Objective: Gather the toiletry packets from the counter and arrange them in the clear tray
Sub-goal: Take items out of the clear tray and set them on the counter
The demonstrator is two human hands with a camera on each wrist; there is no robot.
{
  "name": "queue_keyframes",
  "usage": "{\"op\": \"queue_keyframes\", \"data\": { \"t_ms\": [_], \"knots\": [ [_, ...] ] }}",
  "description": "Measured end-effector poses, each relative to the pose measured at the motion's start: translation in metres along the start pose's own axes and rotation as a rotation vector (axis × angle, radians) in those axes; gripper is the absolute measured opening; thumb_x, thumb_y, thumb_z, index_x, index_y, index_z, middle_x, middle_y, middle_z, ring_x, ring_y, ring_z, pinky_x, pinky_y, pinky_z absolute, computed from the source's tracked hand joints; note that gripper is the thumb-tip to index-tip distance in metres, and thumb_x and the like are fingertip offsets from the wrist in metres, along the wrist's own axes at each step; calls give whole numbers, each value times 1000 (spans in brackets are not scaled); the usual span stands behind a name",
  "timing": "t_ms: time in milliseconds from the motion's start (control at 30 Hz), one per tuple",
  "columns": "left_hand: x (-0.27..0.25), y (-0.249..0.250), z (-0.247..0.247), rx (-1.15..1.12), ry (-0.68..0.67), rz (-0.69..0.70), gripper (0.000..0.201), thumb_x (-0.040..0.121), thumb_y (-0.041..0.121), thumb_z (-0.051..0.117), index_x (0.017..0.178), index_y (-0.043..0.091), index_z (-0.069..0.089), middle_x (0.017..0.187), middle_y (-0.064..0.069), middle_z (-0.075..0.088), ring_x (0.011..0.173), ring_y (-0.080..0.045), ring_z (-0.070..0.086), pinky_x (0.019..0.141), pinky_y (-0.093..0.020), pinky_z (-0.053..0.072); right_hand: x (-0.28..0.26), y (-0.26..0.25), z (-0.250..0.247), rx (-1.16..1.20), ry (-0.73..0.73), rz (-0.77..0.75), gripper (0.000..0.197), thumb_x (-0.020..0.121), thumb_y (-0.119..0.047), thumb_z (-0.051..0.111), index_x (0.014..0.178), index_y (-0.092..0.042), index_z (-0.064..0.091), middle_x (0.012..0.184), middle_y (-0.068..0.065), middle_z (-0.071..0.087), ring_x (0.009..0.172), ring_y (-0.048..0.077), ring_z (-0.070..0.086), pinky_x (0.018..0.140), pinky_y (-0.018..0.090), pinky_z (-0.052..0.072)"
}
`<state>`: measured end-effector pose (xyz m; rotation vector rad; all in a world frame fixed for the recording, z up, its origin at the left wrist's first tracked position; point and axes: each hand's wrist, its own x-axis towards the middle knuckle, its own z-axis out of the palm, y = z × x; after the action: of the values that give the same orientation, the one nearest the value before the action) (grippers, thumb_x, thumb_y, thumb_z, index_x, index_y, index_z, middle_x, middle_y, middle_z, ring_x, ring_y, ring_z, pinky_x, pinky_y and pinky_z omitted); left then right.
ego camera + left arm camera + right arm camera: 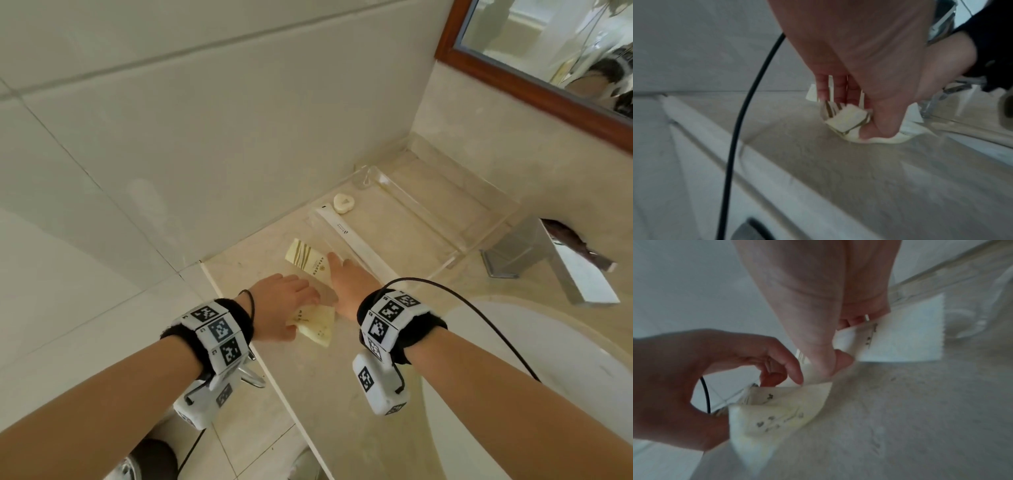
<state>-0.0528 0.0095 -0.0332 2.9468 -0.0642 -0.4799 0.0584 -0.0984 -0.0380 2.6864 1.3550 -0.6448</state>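
Two cream toiletry packets lie on the beige counter (342, 394). The far one, a gold-striped packet (305, 255), is pinched at its near end by my right hand (337, 265) between thumb (838, 361) and fingers. My left hand (308, 303) grips the near cream packet (317, 325), its thumb (877, 128) pressing the packet (846, 120) against the fingers. Both hands almost touch. The clear tray (479, 219) sits farther right against the back wall. A long white packet (352, 240) lies along its left side; I cannot tell whether it is inside the tray.
A small round soap (344, 203) lies beside the long packet's far end. The chrome faucet (561, 263) and white sink basin (548, 377) are at the right. Left of my hands runs the counter's edge (239, 325). A framed mirror (548, 68) hangs above.
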Motion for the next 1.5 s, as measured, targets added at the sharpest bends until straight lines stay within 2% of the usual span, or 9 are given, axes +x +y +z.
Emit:
{"op": "queue_keyframes", "data": {
  "t_ms": [100,200,333,467,700,900,1233,1367,1500],
  "knots": [
    [3,-12,-17,-95,8,-92,50,80,26,59,127,25,43,122,6,49,89,-13,47,76,-16,34,0,6,-21,80,30,10,89,87,-9,62,151,-17,1,135,18,39,115,33,53,95,42,49],
    [11,-21,-37,-166,84,-134,50,77,25,62,124,26,44,114,4,50,85,-18,54,71,-24,45,-1,23,-50,156,97,30,93,88,-5,59,151,-27,-4,136,18,33,110,35,54,93,43,50],
    [30,-30,-58,-232,234,-174,51,75,22,65,123,20,48,103,0,51,83,-21,53,74,-25,40,0,59,-69,135,58,173,81,87,-1,56,149,-26,10,134,18,33,109,35,55,89,40,53],
    [52,-36,-67,-222,331,-168,51,74,20,67,123,15,51,106,-7,54,79,-14,42,74,-24,34,2,81,-64,82,-69,288,66,90,-2,51,146,-17,21,137,19,32,120,37,48,96,40,46],
    [81,-43,-60,-202,384,-136,63,60,44,37,110,14,58,95,-6,59,76,-23,60,66,-25,35,31,83,-45,130,-27,202,60,93,-12,52,144,-20,23,131,16,38,115,33,50,92,41,50],
    [96,-53,-65,-189,380,-157,45,67,25,61,111,13,57,101,-7,58,84,-26,59,72,-26,33,41,85,-45,49,8,151,51,91,-8,51,139,-17,36,136,12,34,122,30,40,98,40,47],
    [130,-57,-77,-224,398,-158,38,74,17,64,110,14,54,113,-3,52,96,-19,52,83,-22,32,32,93,-48,132,-54,64,56,88,2,51,139,-20,41,129,9,43,112,26,52,94,38,51],
    [156,-48,-85,-192,399,-55,26,79,16,62,105,16,57,114,-1,50,91,-14,43,86,-21,33,22,107,-51,161,-13,90,33,92,-7,49,125,-11,52,121,10,46,98,25,57,87,33,54],
    [180,-34,-89,-39,356,68,19,74,10,68,91,16,65,105,-6,61,99,-24,58,97,-39,45,16,127,-50,163,62,116,19,93,-8,43,107,-5,57,106,7,49,64,14,42,64,22,40]
  ]
}}
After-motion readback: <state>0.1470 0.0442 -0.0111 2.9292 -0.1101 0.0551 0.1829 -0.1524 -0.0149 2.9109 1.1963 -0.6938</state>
